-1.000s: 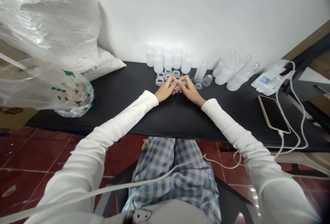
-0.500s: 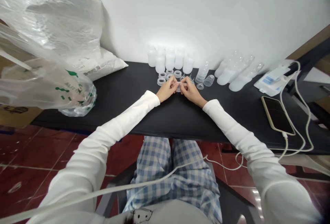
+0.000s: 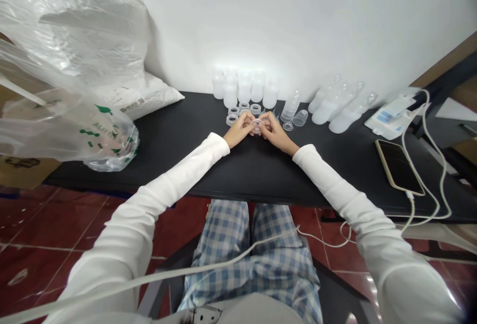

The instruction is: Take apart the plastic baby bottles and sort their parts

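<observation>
Field check: the left hand [image 3: 237, 132] and right hand [image 3: 277, 135] are closing in, fingertips pinching a clear plastic ring [image 3: 256, 126] from both sides above the black worktop [image 3: 179, 157].

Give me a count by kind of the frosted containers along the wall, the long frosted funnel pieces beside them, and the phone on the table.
Frosted plastic containers: 5
Frosted plastic funnel pieces: 3
Smartphone: 1
Total: 9

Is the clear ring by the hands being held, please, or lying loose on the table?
Held: the clear ring is gripped between the left hand and right hand.
</observation>
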